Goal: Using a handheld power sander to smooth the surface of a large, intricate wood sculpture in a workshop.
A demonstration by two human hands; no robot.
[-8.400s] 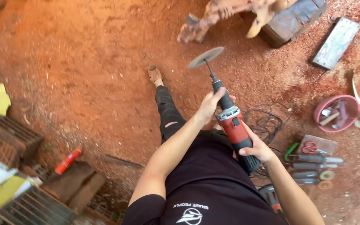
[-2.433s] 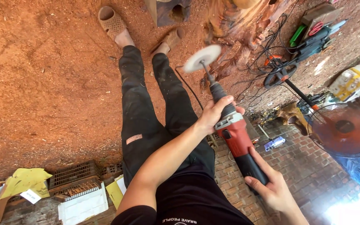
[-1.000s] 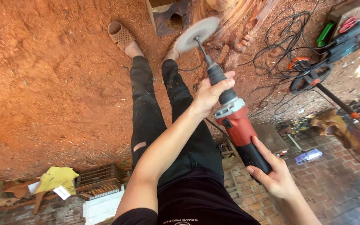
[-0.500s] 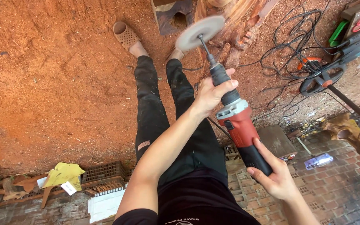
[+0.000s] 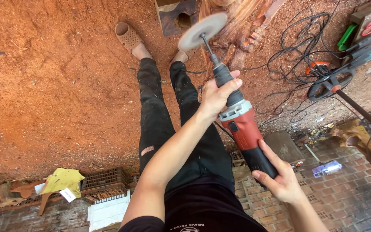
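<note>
Fingers of the left hand wrap fully around the neck of the red grinder. The right hand closes on its black rear grip at 5 o'clock. The disc points toward 11 o'clock, just beside the wood.

I see a red-and-black grinder with a grey neck, tilted, long shaft pointing up-left. Round grey-white disc at its tip, blurred, just beside a reddish wood stump; contact unclear.
</note>
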